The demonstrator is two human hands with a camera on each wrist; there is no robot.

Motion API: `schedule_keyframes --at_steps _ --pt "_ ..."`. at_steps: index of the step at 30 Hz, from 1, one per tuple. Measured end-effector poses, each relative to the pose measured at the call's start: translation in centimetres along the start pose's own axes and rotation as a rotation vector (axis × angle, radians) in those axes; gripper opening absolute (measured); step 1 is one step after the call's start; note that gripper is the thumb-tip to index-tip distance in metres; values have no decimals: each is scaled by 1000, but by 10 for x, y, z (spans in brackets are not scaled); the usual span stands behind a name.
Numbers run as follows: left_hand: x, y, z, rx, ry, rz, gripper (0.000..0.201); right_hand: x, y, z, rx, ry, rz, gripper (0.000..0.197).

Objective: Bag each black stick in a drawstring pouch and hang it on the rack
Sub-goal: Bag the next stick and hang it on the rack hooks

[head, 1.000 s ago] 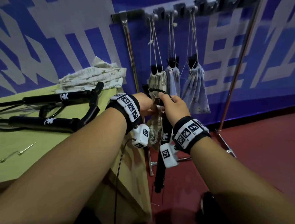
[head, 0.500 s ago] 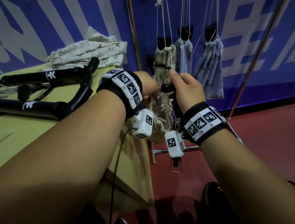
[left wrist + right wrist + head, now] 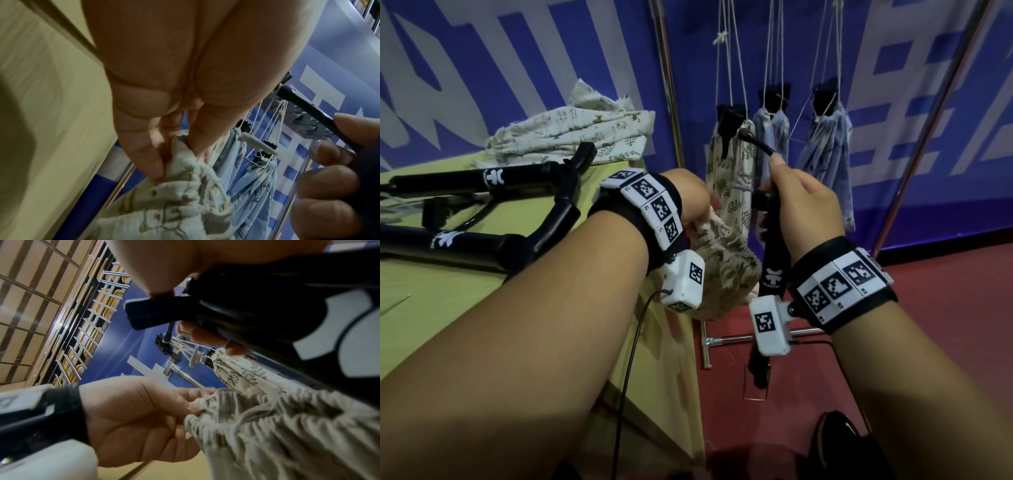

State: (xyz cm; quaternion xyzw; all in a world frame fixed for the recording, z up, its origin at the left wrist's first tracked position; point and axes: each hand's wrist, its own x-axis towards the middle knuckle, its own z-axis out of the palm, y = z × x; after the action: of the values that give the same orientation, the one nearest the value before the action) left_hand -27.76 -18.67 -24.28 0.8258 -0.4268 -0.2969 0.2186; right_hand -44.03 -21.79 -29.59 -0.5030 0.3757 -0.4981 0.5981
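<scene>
Since a second ago I have drawn both hands up and in toward me, so the stick rides higher and less of it hangs below my wrist, while the pouch has bunched up beside it. The step in hand, as I judge it, is getting this stick into the pouch; it is not in yet.

My right hand has its grip closed round the upper part of the black stick, thumb up against the thin strap at its top. The stick hangs nearly upright, its lower end down past my wrist over the red floor, just right of the worktop edge. My left hand pinches the gathered mouth of the leaf-print pouch between thumb and fingers; the cloth is scrunched and sags below my wrist, touching or just beside the stick.

Next, I think, I need the mouth spread open and brought under the stick's lower end, then drawn up its length before I pull the cords and reach for the rack.

Both forearms reach forward and slightly inward, wrists near each other, palms facing. On the far side three filled pouches hang by their cords. Two more black sticks lie on the worktop at left, with spare pouches heaped beyond them.
</scene>
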Motion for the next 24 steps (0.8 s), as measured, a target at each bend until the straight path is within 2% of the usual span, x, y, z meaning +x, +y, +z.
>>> schedule_keyframes --at_steps 4,6,8,11,13,19,24 --pt "-1 1 0 15 -33 6 29 -2 -3 -2 3 -8 0 47" --pt "0 1 0 42 18 -13 42 -3 -3 -2 9 -15 -2 47" --pt "2 3 -1 38 78 2 46 -4 -4 -1 22 -27 1 47" --pt "1 7 -4 47 75 40 38 -5 -6 0 46 -57 4 47" --pt "0 7 -3 166 52 73 33 -5 -6 0 50 -66 -2 47" --pt "2 5 1 425 103 89 21 -5 -5 2 64 -74 -7 47" --pt "7 7 1 357 136 60 24 -8 -5 3 32 -92 -27 48"
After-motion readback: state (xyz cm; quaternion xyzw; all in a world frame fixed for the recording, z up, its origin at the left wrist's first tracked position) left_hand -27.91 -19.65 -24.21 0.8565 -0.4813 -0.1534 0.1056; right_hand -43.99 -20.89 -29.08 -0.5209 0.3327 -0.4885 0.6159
